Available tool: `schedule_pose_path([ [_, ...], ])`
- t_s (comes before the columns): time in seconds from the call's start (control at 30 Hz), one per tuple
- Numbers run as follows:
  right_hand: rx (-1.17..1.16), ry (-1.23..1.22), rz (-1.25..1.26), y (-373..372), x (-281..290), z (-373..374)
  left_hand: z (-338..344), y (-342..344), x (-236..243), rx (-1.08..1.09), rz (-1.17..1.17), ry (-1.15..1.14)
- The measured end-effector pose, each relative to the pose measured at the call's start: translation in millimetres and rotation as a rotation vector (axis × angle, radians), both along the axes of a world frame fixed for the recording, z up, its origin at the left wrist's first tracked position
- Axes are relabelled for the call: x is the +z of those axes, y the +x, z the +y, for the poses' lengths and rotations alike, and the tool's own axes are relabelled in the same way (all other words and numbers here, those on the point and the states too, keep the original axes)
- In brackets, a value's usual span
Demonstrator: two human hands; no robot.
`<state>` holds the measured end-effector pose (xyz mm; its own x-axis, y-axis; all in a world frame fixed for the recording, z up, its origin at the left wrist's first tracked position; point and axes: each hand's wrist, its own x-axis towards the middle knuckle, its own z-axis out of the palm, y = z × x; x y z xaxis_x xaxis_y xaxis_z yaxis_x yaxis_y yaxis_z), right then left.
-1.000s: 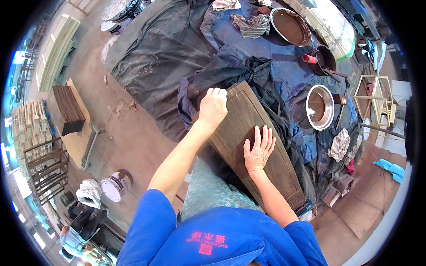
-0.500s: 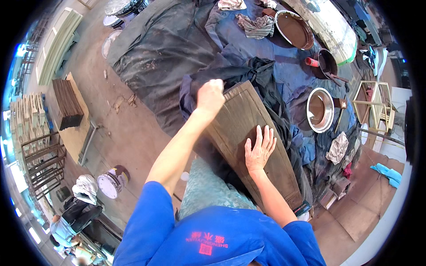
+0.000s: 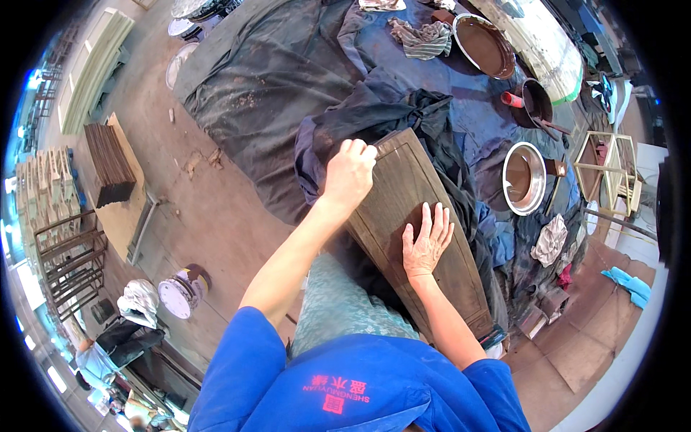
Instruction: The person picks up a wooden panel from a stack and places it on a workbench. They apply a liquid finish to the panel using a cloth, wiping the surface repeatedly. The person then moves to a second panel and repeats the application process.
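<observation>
A brown wooden panel (image 3: 453, 288) with a grooved border lies slantwise in front of me on dark cloths (image 3: 317, 155). My left hand (image 3: 350, 171) is closed in a fist at the panel's far left edge. Whatever its fingers hold, if anything, is hidden from view. Lower down, my right hand (image 3: 427, 243) rests flat on the panel's face, its fingers stretched out.
Metal bowls of brown liquid (image 3: 524, 178) (image 3: 484, 47) and a dark pan (image 3: 534, 101) stand to the right. Crumpled rags (image 3: 550, 240) (image 3: 421, 37) lie near them. Leftward are a paint bucket (image 3: 183, 291), stacked brown boards (image 3: 111, 164) and another person (image 3: 101, 363).
My left hand has moved slightly down and right along the panel's left edge, still closed. My right hand stays spread on the panel, with only a small shift in the view.
</observation>
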<state>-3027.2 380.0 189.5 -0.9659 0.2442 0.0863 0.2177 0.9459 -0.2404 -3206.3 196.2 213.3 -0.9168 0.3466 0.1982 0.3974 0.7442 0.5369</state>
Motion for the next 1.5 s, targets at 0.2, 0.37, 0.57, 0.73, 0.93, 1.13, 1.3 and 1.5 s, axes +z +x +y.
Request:
schedule_pose_path([
  [0.2, -0.005, -0.003, 0.001, -0.2, 0.4, -1.8, -1.1, -16.6, -10.4, 0.066, 0.016, -0.073],
  [0.37, -0.008, -0.014, 0.007, -2.6, 1.3, -1.1, -3.6, -2.4, -4.8, -0.008, 0.038, -0.015],
  [0.57, -0.012, -0.01, 0.005, 0.3, -0.3, -2.5, -10.7, -17.3, -11.1, 0.065, 0.013, -0.1],
  [0.73, -0.011, 0.003, 0.005, 0.1, -0.9, -1.8, -1.6, -4.1, -11.7, -0.068, 0.061, -0.078],
  [0.93, -0.009, 0.019, 0.024, -6.2, -2.7, -0.4, -51.7, -31.0, -14.4, 0.219, -0.084, -0.019],
  [1.13, -0.003, 0.017, 0.008, -1.1, -1.3, -1.6, -85.4, 16.1, 9.2, 0.309, -0.175, 0.155],
  [1.3, 0.006, 0.025, 0.004, -0.9, -1.0, -1.8, -81.1, 33.3, 8.1, 0.289, -0.18, 0.205],
  [1.5, 0.007, 0.026, 0.004, 0.2, -2.8, -1.3, -64.1, 43.9, -4.6, 0.088, -0.019, 0.042],
])
